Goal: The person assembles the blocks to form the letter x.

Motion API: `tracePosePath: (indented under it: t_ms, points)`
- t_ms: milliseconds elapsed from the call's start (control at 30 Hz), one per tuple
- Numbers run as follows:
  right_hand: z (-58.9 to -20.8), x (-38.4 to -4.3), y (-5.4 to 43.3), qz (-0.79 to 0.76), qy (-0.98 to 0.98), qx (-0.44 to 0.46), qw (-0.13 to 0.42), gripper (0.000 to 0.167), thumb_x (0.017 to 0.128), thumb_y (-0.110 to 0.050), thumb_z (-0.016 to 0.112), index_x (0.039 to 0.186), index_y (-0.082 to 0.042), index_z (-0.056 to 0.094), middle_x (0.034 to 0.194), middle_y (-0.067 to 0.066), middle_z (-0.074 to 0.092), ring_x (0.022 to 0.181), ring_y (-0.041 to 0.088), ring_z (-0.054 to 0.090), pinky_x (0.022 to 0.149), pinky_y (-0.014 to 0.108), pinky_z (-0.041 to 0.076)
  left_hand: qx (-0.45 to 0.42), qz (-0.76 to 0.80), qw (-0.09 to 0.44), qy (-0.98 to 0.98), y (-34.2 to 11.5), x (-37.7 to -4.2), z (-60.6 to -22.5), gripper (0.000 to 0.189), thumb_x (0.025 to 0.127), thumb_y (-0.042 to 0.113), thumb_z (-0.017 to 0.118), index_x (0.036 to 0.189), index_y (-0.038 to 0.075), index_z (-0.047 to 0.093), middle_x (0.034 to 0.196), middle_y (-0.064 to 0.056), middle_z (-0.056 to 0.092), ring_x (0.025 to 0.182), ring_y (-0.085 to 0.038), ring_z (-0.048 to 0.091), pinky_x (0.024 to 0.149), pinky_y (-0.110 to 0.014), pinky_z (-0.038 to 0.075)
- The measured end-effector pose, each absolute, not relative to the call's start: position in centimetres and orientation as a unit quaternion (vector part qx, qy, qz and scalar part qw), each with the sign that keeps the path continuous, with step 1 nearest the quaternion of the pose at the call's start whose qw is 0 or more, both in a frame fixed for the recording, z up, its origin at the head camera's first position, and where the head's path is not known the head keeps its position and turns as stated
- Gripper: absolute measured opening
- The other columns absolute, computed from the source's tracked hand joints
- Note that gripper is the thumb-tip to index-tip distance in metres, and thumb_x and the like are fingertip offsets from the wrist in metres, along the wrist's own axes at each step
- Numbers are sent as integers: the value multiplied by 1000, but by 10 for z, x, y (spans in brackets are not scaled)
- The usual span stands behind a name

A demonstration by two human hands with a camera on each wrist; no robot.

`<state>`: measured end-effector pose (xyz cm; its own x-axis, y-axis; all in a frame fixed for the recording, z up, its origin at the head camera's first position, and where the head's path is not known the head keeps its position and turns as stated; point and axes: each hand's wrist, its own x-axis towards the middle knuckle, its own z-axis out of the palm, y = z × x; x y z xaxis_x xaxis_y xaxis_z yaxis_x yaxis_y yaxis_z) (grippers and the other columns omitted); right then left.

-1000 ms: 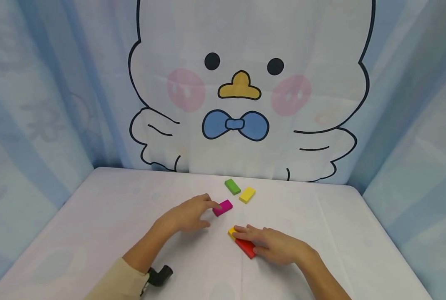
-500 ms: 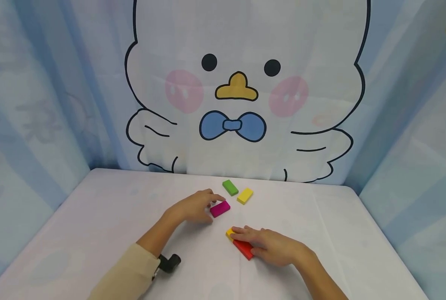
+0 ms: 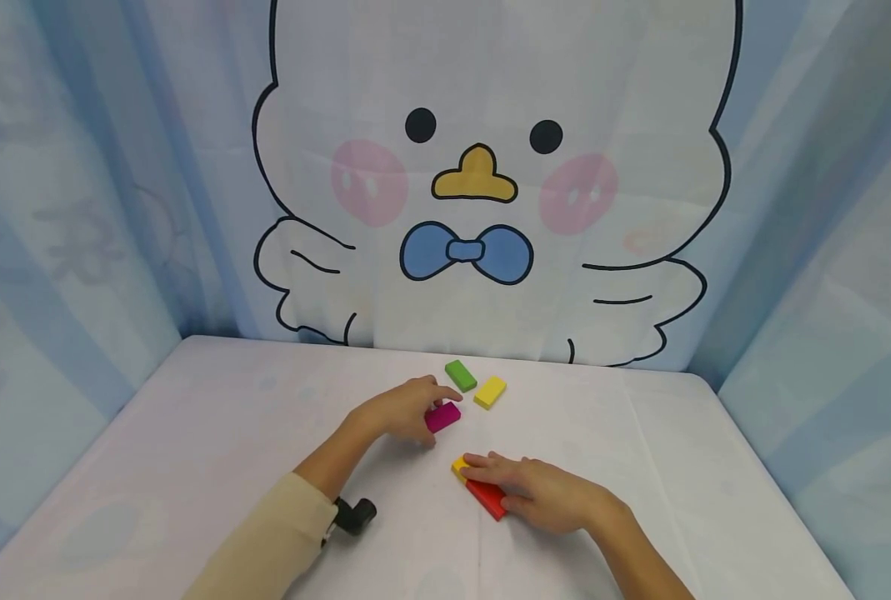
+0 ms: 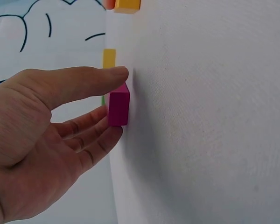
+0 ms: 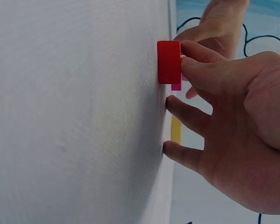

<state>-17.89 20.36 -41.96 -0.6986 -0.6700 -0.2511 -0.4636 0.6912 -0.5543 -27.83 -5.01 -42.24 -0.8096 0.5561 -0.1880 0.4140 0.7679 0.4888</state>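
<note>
A magenta block [image 3: 443, 416] lies on the white table between the thumb and fingers of my left hand [image 3: 406, 412]. In the left wrist view, the thumb meets one end of the magenta block [image 4: 119, 107] and the fingertips meet the other. My right hand [image 3: 546, 493] rests over a red block [image 3: 486, 498] and an orange-yellow block [image 3: 458, 467], which lie end to end. Its fingers are fairly straight. From the right wrist, the thumb lies on top of the red block [image 5: 169, 63], while two fingertips reach down to the tabletop.
Beyond the left hand lie a green block [image 3: 461, 376] and a yellow block [image 3: 490, 392], slightly apart. A curtain [image 3: 483, 308] printed with a cartoon bird hangs behind the table's back edge. A black camera [image 3: 357, 515] is worn on the left wrist.
My left hand has moved right and slightly away from me, and its thumb and fingers have come round the magenta block. The right hand stays put over the red and orange-yellow blocks.
</note>
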Motion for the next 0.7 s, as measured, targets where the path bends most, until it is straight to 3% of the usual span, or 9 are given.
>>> tracePosePath:
  t_ms: [133, 367, 700]
  points:
    - [-419, -179, 204, -231, 891, -320, 223, 59, 102, -7, 59, 155, -31, 51, 166, -14, 39, 156, 29, 35, 121, 69, 27, 262, 202, 168, 929, -47, -281, -423, 78, 80, 15, 90, 149, 28, 57, 144, -10, 54, 129, -25, 53, 93, -43, 62]
    - [-419, -179, 204, -235, 891, -319, 224, 59, 102, -6, 59, 155, -31, 51, 166, -14, 39, 156, 29, 34, 122, 68, 27, 272, 183, 169, 930, -45, -285, -423, 68, 81, 11, 88, 143, 24, 63, 130, -7, 59, 118, -21, 56, 89, -38, 62]
    - [-420, -179, 203, -240, 891, -306, 234, 59, 103, -7, 60, 155, -33, 51, 166, -16, 38, 157, 28, 34, 123, 68, 24, 272, 176, 170, 931, -44, -285, -421, 65, 82, 9, 87, 141, 22, 65, 129, -6, 61, 117, -20, 57, 91, -38, 61]
